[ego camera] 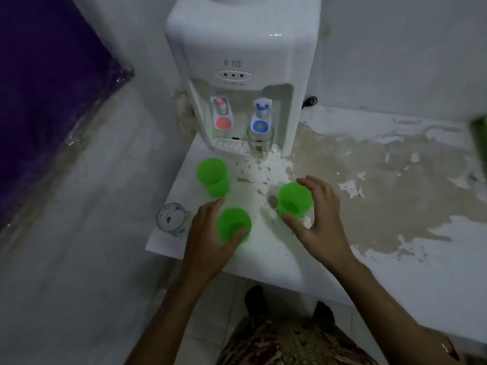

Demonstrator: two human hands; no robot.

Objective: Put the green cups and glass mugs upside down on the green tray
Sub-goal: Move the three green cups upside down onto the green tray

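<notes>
Three green cups stand upright on the white counter. My left hand (208, 241) is closed around the nearest green cup (233, 226). My right hand (316, 214) curves around the right green cup (293, 198) with fingers spread, thumb at its base and a gap at the palm. The third green cup (213, 176) stands free further back on the left. One glass mug (171, 218) sits near the counter's left edge. Another glass mug (259, 143) stands under the dispenser's blue tap. A green shape at the far right edge may be the green tray (479, 138), mostly out of view.
A white water dispenser (242, 61) stands at the back of the counter. The counter top (382, 180) to the right has peeling paint. The counter's left edge drops off beside the glass mug. A purple covered object (39, 88) fills the far left.
</notes>
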